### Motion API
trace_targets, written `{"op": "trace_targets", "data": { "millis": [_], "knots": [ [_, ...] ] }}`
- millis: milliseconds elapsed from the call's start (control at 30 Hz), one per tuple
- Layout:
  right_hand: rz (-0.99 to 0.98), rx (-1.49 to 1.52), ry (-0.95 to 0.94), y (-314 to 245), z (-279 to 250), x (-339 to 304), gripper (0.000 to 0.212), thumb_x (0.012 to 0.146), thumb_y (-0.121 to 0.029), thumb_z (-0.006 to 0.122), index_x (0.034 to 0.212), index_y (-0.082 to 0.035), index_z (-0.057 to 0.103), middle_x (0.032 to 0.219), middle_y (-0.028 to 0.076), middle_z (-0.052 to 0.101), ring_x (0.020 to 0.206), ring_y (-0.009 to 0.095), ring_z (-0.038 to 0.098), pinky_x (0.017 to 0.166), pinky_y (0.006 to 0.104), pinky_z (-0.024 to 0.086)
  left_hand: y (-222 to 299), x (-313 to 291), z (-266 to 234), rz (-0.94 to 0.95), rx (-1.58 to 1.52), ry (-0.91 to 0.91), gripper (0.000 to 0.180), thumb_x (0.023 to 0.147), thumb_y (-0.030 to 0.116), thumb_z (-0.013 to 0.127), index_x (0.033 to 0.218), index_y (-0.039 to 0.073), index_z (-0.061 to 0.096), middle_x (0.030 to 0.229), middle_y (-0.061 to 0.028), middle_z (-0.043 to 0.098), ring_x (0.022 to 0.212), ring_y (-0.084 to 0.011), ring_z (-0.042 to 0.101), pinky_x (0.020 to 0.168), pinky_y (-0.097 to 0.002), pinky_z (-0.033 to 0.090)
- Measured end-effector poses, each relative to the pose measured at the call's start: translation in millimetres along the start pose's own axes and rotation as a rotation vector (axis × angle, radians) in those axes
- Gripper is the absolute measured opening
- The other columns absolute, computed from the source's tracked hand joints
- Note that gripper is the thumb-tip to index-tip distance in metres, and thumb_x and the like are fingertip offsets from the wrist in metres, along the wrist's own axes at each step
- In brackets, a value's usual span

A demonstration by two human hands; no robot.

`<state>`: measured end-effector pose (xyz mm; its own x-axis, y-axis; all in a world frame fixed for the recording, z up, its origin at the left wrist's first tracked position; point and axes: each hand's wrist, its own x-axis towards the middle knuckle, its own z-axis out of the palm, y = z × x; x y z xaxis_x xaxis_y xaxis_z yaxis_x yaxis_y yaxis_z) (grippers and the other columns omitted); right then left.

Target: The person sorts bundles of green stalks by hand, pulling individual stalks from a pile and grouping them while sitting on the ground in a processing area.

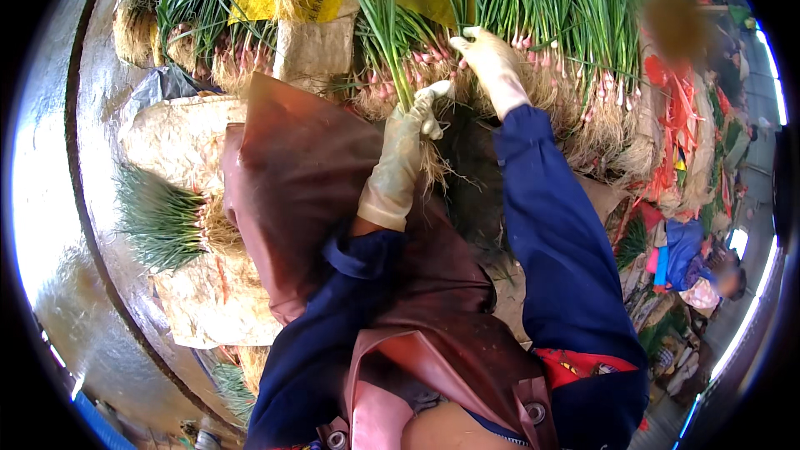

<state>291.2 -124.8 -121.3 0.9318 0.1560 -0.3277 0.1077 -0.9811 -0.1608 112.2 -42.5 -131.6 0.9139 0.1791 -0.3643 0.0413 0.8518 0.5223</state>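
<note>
Holding a small bunch of green stalks (388,42) beside massed bulbed plants (575,25)

The gloved left hand (423,112) is clenched round the bunch, stringy roots (432,165) hanging below; the gloved right hand (490,60) (fingers among the massed plants) has an unclear grip; a brown apron (312,146) covers the lap.

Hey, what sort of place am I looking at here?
Probably a produce-handling area, perhaps a shed: long rows of rooted green plants with pinkish bulbs, a separate bundle lying on pale sacking, and another person off to the right.
</note>
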Motion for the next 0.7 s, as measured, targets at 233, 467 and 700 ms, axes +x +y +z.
{"op": "trace_targets", "data": {
  "millis": [233, 467, 700],
  "knots": [
    [-0.039, 0.915, -0.431, 30, -6, 17, 0.027, 0.08, -0.027, 0.071, 0.096, -0.006, 0.064, 0.075, 0.002, 0.065, 0.059, 0.009, 0.058, 0.049, 0.0218, 0.036, -3, 6, 6, -0.045, 0.382, 0.336, 0.031, 0.085, 0.019, 0.066, 0.112, 0.004, 0.063, 0.083, -0.0001, 0.066, 0.051, -0.0039, 0.046, 0.045, -0.0185, 0.035],
    [-0.199, 1.017, -0.358, 26, 1, -46, 0.032, 0.08, -0.032, 0.071, 0.097, -0.006, 0.063, 0.069, 0.0, 0.059, 0.053, 0.006, 0.049, 0.046, 0.0193, 0.036, -8, 0, 15, -0.235, 0.185, 0.113, 0.022, 0.084, 0.014, 0.066, 0.102, 0.002, 0.066, 0.081, -0.0047, 0.066, 0.052, -0.0048, 0.047, 0.046, -0.0171, 0.036],
    [-0.61, 0.642, -0.429, 39, 1, -67, 0.028, 0.091, -0.031, 0.056, 0.097, -0.005, 0.064, 0.079, 0.003, 0.063, 0.07, 0.015, 0.059, 0.062, 0.0307, 0.046, -4, -4, 7, -0.356, 0.008, 0.091, 0.024, 0.091, 0.015, 0.054, 0.109, -0.001, 0.058, 0.094, -0.0096, 0.067, 0.065, -0.0074, 0.055, 0.046, -0.0168, 0.039]
  ]
}}
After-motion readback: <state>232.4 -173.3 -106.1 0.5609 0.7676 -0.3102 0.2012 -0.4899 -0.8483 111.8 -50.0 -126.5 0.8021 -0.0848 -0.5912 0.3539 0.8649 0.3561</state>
